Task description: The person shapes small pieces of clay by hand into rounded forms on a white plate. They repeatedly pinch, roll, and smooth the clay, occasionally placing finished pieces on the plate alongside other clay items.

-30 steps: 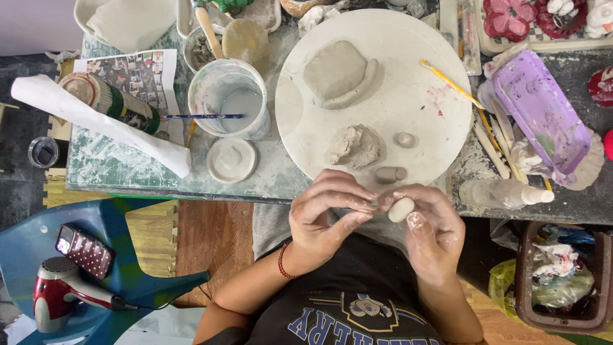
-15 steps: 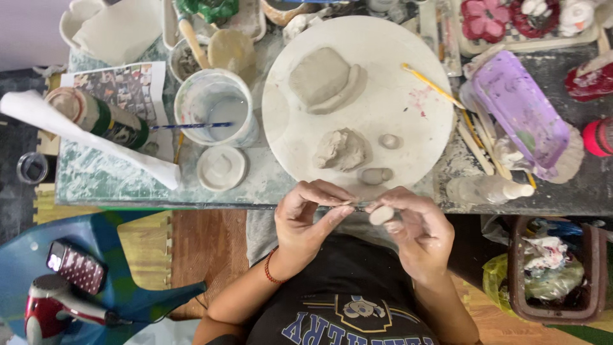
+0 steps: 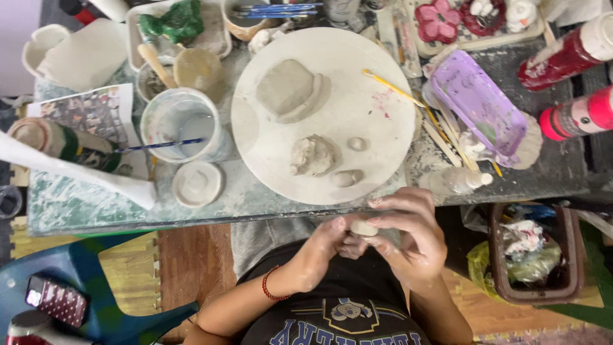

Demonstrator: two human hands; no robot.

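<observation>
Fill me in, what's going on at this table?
A person seated at a cluttered craft table is working a small lump of clay between both hands, held close to the body just off the table edge. The left hand cups it from below and the right hand pinches it from above. On the round white board sit a larger clay slab, a rough clay clump and two small clay pieces. A cup of water stands left of the board.
</observation>
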